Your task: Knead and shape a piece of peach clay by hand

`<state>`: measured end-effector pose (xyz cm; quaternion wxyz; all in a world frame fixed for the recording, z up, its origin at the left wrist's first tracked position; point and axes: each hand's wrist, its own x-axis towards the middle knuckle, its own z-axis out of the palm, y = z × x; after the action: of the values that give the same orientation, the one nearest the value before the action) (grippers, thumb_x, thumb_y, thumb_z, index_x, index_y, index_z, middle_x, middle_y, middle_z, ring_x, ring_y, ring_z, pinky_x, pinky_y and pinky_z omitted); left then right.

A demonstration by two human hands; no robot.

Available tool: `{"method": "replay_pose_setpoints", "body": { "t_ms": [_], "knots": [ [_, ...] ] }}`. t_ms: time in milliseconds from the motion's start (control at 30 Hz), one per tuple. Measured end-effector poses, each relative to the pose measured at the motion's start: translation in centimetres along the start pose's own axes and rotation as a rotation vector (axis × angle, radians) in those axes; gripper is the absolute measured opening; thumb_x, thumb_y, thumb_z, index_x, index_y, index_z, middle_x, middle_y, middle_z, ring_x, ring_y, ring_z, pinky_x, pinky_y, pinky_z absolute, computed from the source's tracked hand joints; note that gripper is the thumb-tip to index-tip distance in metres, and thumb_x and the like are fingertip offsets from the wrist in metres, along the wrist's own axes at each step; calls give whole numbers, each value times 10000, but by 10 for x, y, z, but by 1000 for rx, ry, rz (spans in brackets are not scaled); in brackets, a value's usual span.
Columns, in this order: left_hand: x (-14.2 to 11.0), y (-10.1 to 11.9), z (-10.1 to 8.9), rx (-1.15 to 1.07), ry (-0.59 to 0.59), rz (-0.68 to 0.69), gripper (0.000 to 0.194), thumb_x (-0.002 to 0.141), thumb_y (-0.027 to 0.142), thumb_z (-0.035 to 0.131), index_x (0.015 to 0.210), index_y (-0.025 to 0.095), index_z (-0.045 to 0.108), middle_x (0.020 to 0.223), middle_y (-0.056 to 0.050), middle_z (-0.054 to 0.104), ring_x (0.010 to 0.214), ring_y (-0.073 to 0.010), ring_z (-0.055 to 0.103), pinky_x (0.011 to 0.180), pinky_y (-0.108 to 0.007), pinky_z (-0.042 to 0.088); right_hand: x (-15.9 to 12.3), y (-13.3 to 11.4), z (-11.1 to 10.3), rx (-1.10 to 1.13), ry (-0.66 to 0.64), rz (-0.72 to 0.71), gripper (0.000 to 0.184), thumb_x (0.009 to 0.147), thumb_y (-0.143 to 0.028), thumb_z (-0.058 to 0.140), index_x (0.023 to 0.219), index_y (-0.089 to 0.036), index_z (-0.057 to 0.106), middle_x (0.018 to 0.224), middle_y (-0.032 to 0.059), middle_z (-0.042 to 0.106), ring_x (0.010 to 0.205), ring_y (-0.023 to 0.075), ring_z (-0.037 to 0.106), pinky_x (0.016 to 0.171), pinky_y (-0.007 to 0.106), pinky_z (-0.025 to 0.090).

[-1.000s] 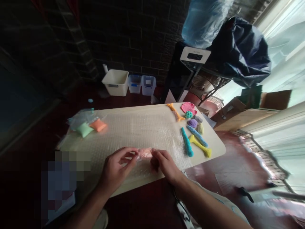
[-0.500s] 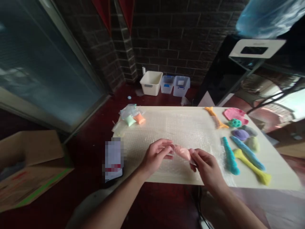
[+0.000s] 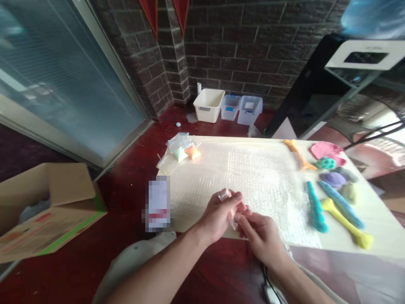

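Note:
My left hand [image 3: 219, 214] and my right hand [image 3: 259, 233] meet over the near edge of a pale table [image 3: 376, 211]. Both pinch a small clear packet of pink clay [image 3: 233, 208]; a bit of its plastic sticks up above my left fingers. Bubble wrap [image 3: 253, 177] covers the tabletop under them. To the right lie clay shapes: a teal stick [image 3: 315, 207], a yellow stick [image 3: 346, 222], a blue stick [image 3: 340, 203], an orange piece [image 3: 299, 154], a pink flat piece [image 3: 325, 150].
Green and orange clay packets [image 3: 186, 152] lie at the table's far left corner. A blurred-out object [image 3: 157, 203] stands at its left edge. An open cardboard box [image 3: 47, 211] sits on the red floor at left. Plastic bins [image 3: 228, 107] line the brick wall.
The view swung left. My hands pulled the pink packet back from mid-table to the near edge and closed together around it, so less of it shows.

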<state>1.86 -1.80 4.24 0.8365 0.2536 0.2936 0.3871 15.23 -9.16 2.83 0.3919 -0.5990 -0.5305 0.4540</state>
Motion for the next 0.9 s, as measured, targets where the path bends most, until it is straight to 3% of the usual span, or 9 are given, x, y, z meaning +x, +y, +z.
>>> {"method": "replay_pose_setpoints", "body": {
  "t_ms": [100,200,300,433,600,900],
  "knots": [
    [-1,5,-1,95,-17,41,382,769,420,899,787,174,608,683,12,616,673,-142,645,709,-305,522,0,-2,-11,-231,2,-141,489,1048,-475,562,653,-194,620,614,38,617,550,153,528,558,302,360],
    [0,9,-4,350,-19,89,350,800,403,862,775,187,588,617,59,505,551,-93,494,575,-252,410,2,-3,-27,-215,93,-160,505,1064,-477,531,656,-193,617,607,35,608,567,155,545,560,293,380],
    [0,9,-6,694,-15,138,407,796,391,836,682,197,497,583,85,370,521,-77,349,512,-242,277,4,-6,-40,-11,218,-118,377,1055,-492,560,891,-183,700,679,24,638,618,162,599,568,272,455],
    [0,2,-11,1026,-51,213,438,797,330,775,618,210,394,573,77,349,561,-89,312,529,-251,243,0,-14,-40,1,131,-203,295,1029,-375,643,1279,-230,700,1017,67,710,734,149,659,593,258,524],
    [0,-9,-18,1130,-43,241,376,745,230,699,631,227,341,571,80,347,576,-94,302,520,-248,225,-6,-19,-33,-164,57,-467,317,983,-188,678,1289,-244,736,1052,77,692,768,146,652,630,271,561],
    [-1,-8,-21,1126,-83,265,251,748,189,647,664,217,411,587,82,415,574,-89,354,521,-228,265,-9,-16,-31,-347,129,-634,305,994,-129,663,1257,-246,763,1052,88,674,775,158,669,630,283,573]
  ]
}}
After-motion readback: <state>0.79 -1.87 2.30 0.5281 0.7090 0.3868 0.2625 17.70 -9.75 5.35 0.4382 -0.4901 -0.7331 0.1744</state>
